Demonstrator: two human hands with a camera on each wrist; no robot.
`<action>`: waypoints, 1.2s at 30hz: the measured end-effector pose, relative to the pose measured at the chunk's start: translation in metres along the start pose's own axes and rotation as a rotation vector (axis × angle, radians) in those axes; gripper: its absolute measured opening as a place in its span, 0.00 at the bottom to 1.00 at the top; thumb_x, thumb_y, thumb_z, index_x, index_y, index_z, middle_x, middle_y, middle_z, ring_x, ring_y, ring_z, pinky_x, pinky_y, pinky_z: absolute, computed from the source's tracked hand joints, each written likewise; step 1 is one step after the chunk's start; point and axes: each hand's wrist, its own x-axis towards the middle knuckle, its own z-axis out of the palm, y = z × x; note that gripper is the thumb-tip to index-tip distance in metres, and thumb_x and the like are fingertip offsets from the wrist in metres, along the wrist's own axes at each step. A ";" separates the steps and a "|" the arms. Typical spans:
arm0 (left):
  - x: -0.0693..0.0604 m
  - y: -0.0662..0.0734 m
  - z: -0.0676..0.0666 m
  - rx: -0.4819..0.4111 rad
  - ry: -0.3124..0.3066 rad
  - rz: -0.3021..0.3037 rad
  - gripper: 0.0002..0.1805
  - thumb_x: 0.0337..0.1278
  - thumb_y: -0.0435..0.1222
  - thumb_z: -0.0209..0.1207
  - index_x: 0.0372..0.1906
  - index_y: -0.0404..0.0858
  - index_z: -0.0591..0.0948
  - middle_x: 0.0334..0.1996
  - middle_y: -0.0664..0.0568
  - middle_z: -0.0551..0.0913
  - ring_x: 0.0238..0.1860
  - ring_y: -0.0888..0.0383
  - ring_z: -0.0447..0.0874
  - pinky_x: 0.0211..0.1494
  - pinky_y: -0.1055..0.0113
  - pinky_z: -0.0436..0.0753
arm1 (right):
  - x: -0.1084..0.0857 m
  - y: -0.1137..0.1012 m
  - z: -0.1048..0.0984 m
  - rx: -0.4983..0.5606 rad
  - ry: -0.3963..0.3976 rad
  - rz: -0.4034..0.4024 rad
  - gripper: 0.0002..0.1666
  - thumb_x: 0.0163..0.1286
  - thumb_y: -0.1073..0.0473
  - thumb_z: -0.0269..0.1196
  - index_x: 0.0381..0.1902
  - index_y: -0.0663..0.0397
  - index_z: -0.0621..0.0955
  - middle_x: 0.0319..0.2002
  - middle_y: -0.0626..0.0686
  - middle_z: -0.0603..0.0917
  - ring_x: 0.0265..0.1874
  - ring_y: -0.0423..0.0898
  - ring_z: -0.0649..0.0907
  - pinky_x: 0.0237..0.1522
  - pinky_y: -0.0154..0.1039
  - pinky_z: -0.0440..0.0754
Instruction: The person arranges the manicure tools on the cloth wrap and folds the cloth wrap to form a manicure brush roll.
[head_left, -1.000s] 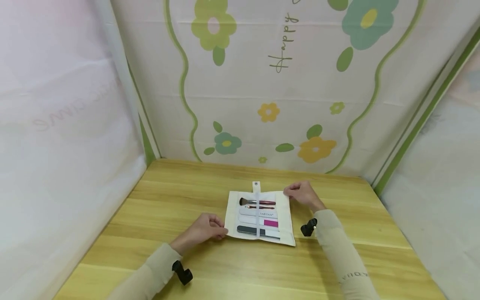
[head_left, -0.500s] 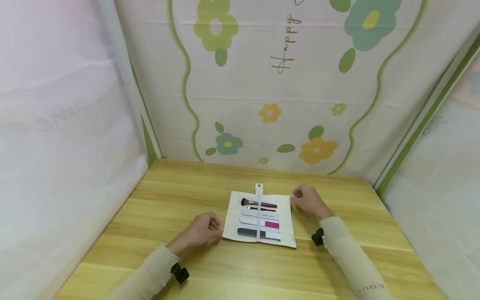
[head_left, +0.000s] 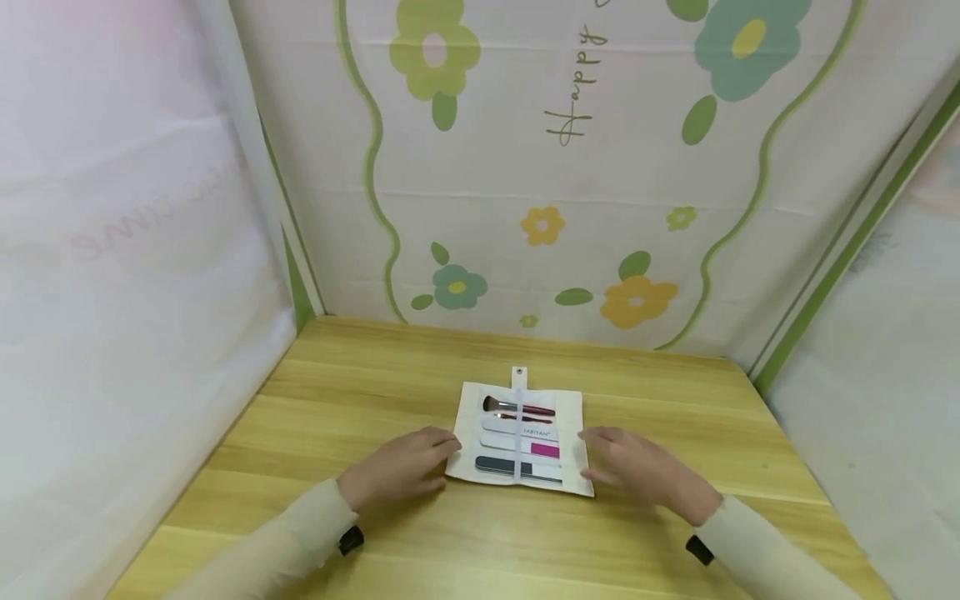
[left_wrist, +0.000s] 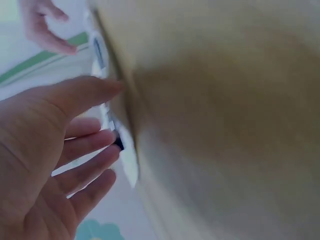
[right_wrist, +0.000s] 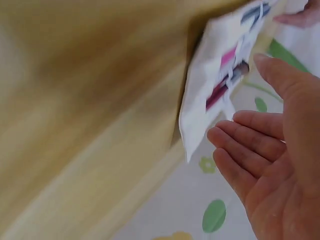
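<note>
A cream fabric pouch [head_left: 572, 425] lies unfolded on the table, its snap tab [head_left: 519, 377] pointing to the back. Under its white strap sit a makeup brush [head_left: 536, 410], a thinner red-handled tool [head_left: 525, 419], pale nail files [head_left: 498, 442], one with a pink part, and a dark nail file [head_left: 501, 465]. My left hand [head_left: 405, 467] is at the pouch's left edge, fingers extended and thumb apart. At the right edge my right hand [head_left: 645, 467] has its fingers spread loosely. In the right wrist view that hand's palm [right_wrist: 270, 175] shows nothing held.
The wooden table [head_left: 360, 367] runs back to a white fabric wall [head_left: 480, 167] printed with flowers. More white fabric hangs at the left [head_left: 135, 292] and right [head_left: 885, 350] sides.
My right hand has left the pouch's upper right corner and come down along its right edge, fingers spreading. The left hand's fingers have straightened at the left edge. The pouch stays unfolded.
</note>
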 end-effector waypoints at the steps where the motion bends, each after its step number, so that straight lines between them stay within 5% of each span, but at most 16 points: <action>1: 0.002 0.000 0.002 0.030 0.013 0.019 0.23 0.64 0.40 0.70 0.59 0.35 0.81 0.58 0.46 0.84 0.61 0.51 0.83 0.66 0.59 0.83 | -0.002 -0.004 0.001 0.001 -0.020 -0.005 0.34 0.74 0.46 0.68 0.65 0.67 0.79 0.59 0.66 0.85 0.55 0.59 0.87 0.55 0.52 0.87; 8: 0.012 0.002 0.018 0.050 0.066 0.084 0.02 0.68 0.33 0.65 0.41 0.42 0.82 0.45 0.53 0.88 0.47 0.59 0.86 0.50 0.67 0.86 | -0.013 -0.020 0.018 0.025 -0.098 0.019 0.34 0.73 0.47 0.69 0.68 0.63 0.78 0.61 0.63 0.84 0.58 0.58 0.86 0.57 0.53 0.86; 15: 0.008 0.002 0.018 -0.042 0.071 0.024 0.04 0.65 0.32 0.66 0.42 0.43 0.85 0.44 0.53 0.89 0.45 0.59 0.87 0.49 0.67 0.87 | -0.011 -0.021 0.025 0.043 -0.097 0.044 0.31 0.72 0.50 0.70 0.66 0.61 0.80 0.61 0.61 0.85 0.59 0.56 0.86 0.57 0.51 0.86; 20: 0.011 -0.004 0.013 -0.223 0.049 -0.058 0.04 0.68 0.33 0.65 0.45 0.42 0.86 0.42 0.55 0.88 0.42 0.65 0.84 0.48 0.70 0.86 | -0.009 -0.014 0.021 0.119 -0.110 0.053 0.26 0.73 0.53 0.69 0.62 0.61 0.82 0.60 0.61 0.86 0.58 0.57 0.86 0.57 0.52 0.86; 28: 0.017 -0.025 0.017 -0.634 0.056 -0.201 0.03 0.73 0.35 0.62 0.41 0.43 0.86 0.38 0.57 0.88 0.41 0.68 0.84 0.48 0.70 0.86 | -0.004 -0.003 0.018 0.326 -0.062 0.055 0.19 0.80 0.57 0.61 0.60 0.64 0.84 0.57 0.60 0.88 0.56 0.55 0.88 0.56 0.50 0.87; 36: 0.027 -0.045 0.027 -0.876 0.107 -0.353 0.06 0.74 0.42 0.63 0.41 0.45 0.85 0.35 0.54 0.88 0.37 0.61 0.85 0.43 0.68 0.85 | 0.004 0.015 0.022 0.517 -0.027 0.185 0.19 0.82 0.50 0.59 0.55 0.56 0.87 0.48 0.49 0.91 0.45 0.38 0.88 0.47 0.39 0.88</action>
